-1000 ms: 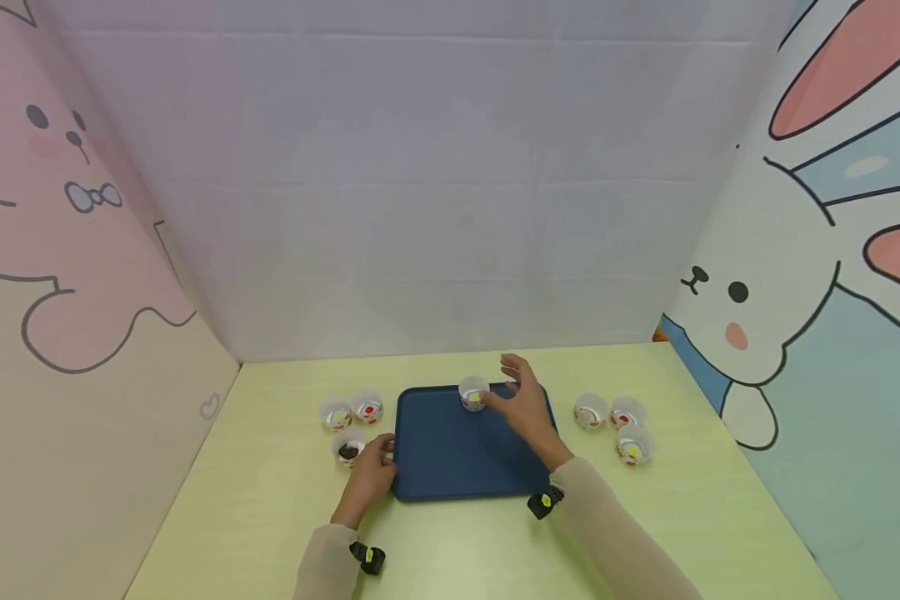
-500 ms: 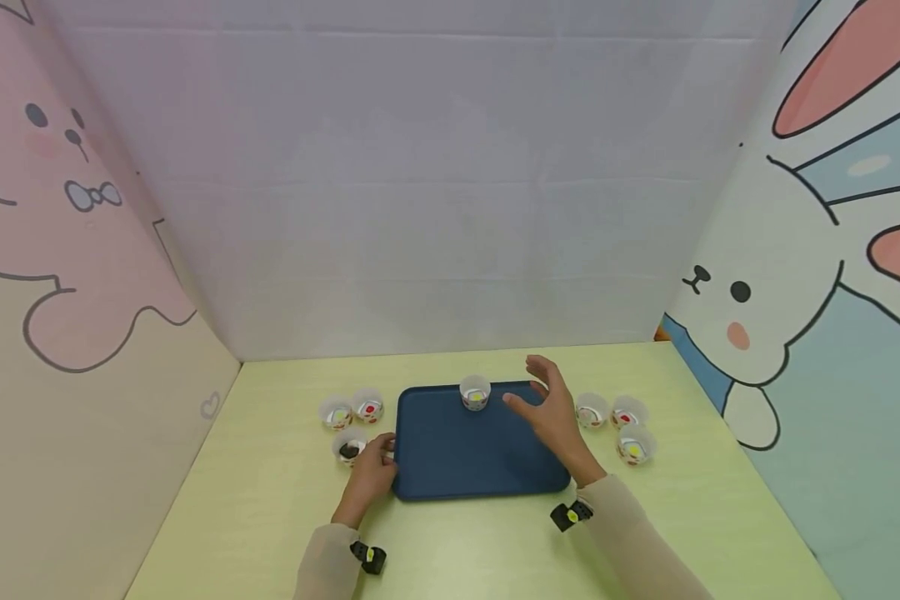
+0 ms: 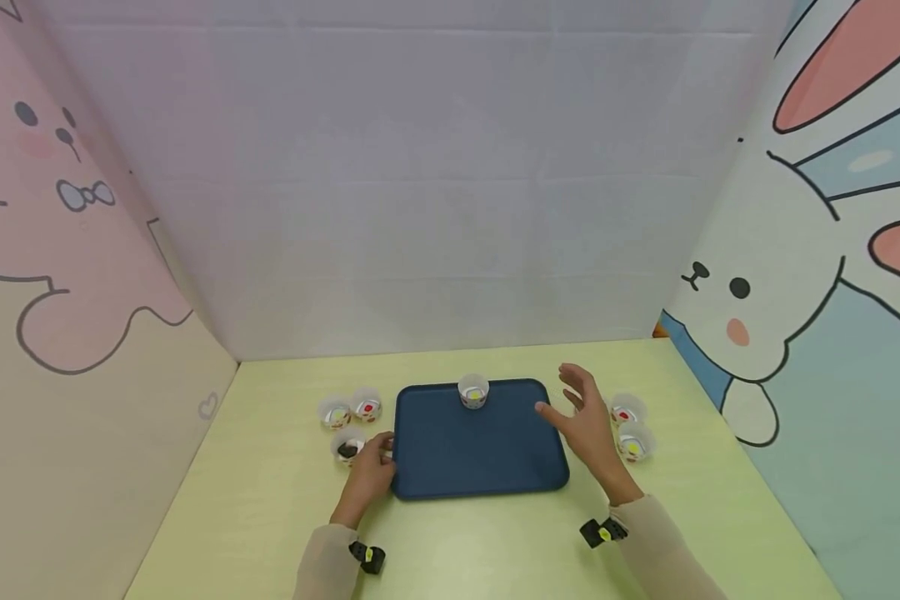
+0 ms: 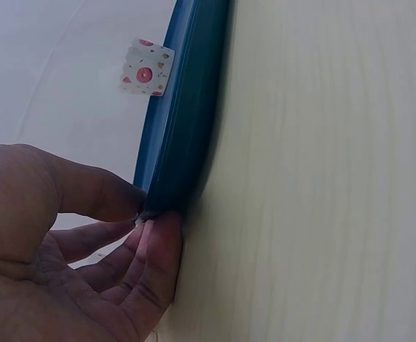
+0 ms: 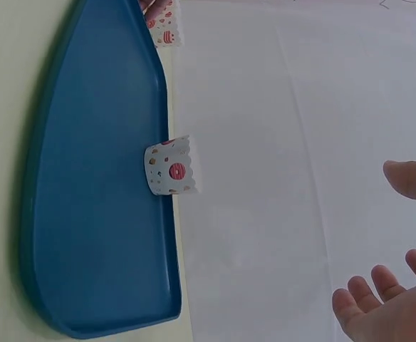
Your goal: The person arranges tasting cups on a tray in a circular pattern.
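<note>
A dark blue tray lies on the table. On its far edge stands a small patterned paper cup with something yellow inside, also visible in the right wrist view as a paper cup with red dots. My left hand pinches the tray's left rim between thumb and fingers, as the left wrist view shows at the tray edge. Above the tray's right edge hangs my right hand, fingers spread and holding nothing. It is nearest to the right-hand cups and hides one of them.
On the left stand three paper cups: one with pale green contents, one with red, one with a dark thing. At the right are cups with red and yellow contents. A white sheet hangs behind.
My right hand has moved away from the cup on the tray, rightward toward the right-hand cups, and now covers one of them. The left hand stays at the tray's rim.
</note>
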Available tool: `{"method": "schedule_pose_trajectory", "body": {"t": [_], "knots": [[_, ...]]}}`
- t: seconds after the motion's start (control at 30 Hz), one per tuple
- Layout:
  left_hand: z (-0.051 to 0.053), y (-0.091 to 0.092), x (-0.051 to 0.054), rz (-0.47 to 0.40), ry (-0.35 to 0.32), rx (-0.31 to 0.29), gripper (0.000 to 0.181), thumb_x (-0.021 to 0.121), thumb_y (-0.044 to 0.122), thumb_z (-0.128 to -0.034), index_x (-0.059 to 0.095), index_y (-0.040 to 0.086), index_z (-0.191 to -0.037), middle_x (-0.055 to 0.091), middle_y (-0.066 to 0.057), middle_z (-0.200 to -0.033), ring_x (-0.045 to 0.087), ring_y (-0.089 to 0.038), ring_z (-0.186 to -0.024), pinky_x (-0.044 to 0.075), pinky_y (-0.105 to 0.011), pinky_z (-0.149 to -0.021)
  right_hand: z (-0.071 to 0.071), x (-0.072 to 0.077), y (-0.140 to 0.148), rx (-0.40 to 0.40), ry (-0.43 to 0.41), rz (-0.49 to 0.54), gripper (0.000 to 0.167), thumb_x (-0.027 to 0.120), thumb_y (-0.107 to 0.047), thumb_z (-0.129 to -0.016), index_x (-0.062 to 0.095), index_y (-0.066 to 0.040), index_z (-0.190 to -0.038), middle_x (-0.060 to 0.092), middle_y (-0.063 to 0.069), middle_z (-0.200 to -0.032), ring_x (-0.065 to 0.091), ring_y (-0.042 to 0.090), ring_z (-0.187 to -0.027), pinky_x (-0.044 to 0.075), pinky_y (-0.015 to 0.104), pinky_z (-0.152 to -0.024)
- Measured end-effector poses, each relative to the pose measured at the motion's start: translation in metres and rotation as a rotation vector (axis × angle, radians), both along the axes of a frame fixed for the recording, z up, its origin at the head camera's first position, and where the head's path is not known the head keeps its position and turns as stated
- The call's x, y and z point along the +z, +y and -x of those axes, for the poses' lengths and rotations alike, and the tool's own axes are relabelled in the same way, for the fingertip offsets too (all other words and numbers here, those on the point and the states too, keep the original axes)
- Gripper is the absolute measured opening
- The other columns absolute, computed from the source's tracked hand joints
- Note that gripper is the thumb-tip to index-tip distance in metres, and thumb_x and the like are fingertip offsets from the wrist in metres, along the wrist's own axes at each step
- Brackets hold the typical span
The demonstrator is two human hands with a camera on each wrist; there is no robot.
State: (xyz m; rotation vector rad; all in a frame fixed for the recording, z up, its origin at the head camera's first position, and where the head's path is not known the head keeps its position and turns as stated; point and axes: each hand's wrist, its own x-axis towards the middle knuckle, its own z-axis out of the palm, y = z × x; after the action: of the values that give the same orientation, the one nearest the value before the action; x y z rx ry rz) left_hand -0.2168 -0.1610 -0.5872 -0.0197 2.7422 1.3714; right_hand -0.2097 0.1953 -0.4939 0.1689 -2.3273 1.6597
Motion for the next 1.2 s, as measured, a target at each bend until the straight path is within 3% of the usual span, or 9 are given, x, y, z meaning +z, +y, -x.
{"method": "schedule_pose_trajectory", "body": {"t": [0.23,0.57,0.73,1.0,1.2], "knots": [[-0.001,-0.001,-0.002,0.014,0.006,-0.002,0.051,0.055,-0.004,-0.0828,0.053,-0.003,-0.134,0.064,-0.018,-0.114,0.058,-0.017,-0.084,0.045,-0.029,-0.069,-0.01,-0.005,0.021,-0.087,-0.051,0.047,0.078,0.077,-0.01,-0.082,0.035,-0.009,-0.147,0.041,0.012,-0.149,0.04,0.027,-0.139,0.037,0.022,-0.11],[0.0,0.0,-0.001,0.007,-0.003,0.001,0.052,0.057,-0.004,-0.0831,0.053,-0.002,-0.135,0.064,-0.017,-0.115,0.06,-0.018,-0.088,0.047,-0.031,-0.07,-0.02,-0.015,0.037,-0.194,-0.106,0.073,0.074,0.077,-0.011,-0.083,0.036,-0.009,-0.145,0.044,0.004,-0.144,0.043,0.02,-0.135,0.035,0.008,-0.104],[-0.001,0.0,-0.001,0.007,-0.01,-0.006,0.052,0.057,-0.004,-0.0833,0.053,-0.003,-0.135,0.064,-0.017,-0.116,0.059,-0.018,-0.088,0.047,-0.031,-0.07,-0.025,-0.016,0.046,-0.253,-0.13,0.072,0.072,0.076,-0.012,-0.084,0.038,-0.01,-0.144,0.044,0.003,-0.143,0.044,0.018,-0.134,0.037,0.012,-0.106],[-0.001,0.0,-0.001,0.004,-0.019,-0.001,0.052,0.058,-0.004,-0.0829,0.053,-0.003,-0.135,0.064,-0.017,-0.115,0.06,-0.018,-0.088,0.048,-0.031,-0.07,-0.031,-0.024,0.066,-0.319,-0.185,0.069,0.077,0.077,-0.014,-0.084,0.034,-0.013,-0.148,0.04,0.002,-0.147,0.041,0.022,-0.139,0.035,0.011,-0.107],[0.0,0.0,0.002,-0.003,-0.012,-0.002,0.052,0.058,-0.005,-0.0822,0.053,-0.004,-0.134,0.064,-0.017,-0.114,0.059,-0.018,-0.085,0.047,-0.031,-0.068,-0.034,-0.032,0.078,-0.412,-0.164,0.045,0.073,0.077,-0.011,-0.084,0.038,-0.01,-0.145,0.044,0.002,-0.142,0.045,0.02,-0.134,0.034,0.01,-0.107]]}}
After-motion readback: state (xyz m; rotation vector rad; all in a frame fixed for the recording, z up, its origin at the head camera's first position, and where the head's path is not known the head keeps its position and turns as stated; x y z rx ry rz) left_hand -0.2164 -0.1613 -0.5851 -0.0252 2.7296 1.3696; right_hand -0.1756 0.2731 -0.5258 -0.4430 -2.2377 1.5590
